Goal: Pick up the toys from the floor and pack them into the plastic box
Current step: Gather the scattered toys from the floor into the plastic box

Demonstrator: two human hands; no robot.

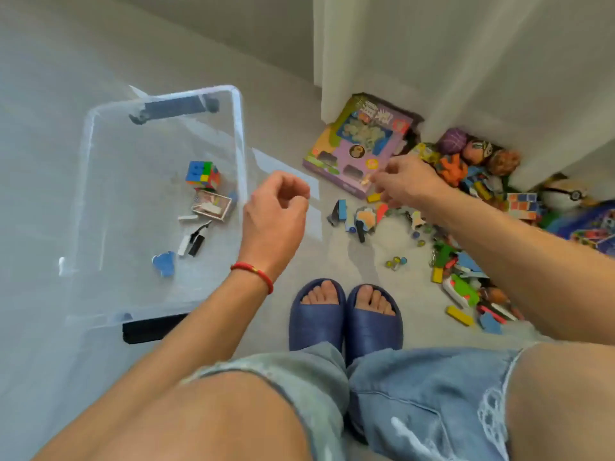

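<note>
The clear plastic box [240, 128] stands on the floor at the left. Inside lie a colour cube [203, 174], a small card box [213, 206], black and white pieces [194, 241] and a blue piece [164, 262]. My left hand [276, 211] hovers just right of the box's rim, fingers loosely curled, nothing in it. My right hand [406, 184] reaches over small flat toy pieces [361, 217] in front of a purple toy carton [352, 151]; its fingertips point down and hide what they touch.
More toys pile along the right: soft balls [479, 151], marbles [396, 262], a green toy gun [462, 291], a yellow block [459, 316]. A white curtain [432, 61] hangs behind them. My feet in blue slippers [346, 314] stand between box and pile.
</note>
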